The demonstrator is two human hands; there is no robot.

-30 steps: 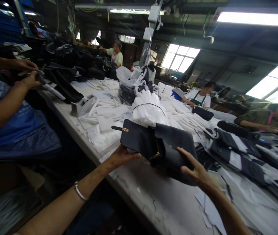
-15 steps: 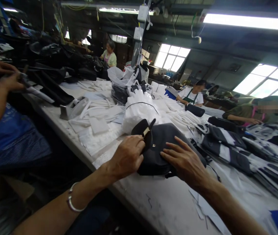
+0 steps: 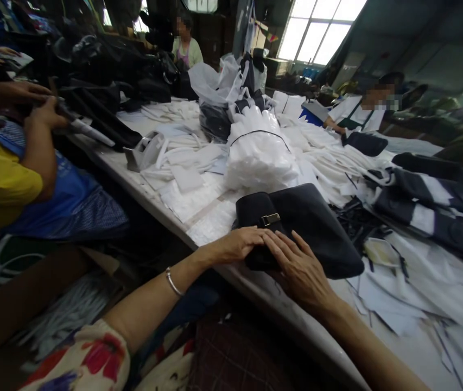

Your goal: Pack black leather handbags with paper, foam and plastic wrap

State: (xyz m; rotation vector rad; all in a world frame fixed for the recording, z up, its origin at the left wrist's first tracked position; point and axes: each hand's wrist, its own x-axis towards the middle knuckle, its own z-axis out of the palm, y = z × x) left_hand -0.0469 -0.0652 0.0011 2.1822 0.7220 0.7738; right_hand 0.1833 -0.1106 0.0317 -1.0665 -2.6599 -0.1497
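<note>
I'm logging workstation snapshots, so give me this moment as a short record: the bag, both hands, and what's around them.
Bag: black bag, gold-coloured buckle facing up
Left hand: left hand at the bag's near edge, below the buckle
Right hand: right hand over the near edge, meeting the left
Grip: unclear for both
Beyond bag: white bundle
Far left: person in yellow sleeves and blue apron

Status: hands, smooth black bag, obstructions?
Left hand and right hand on black bag. Rectangular gold metal buckle facing up. White banded bundle just beyond bag.
</note>
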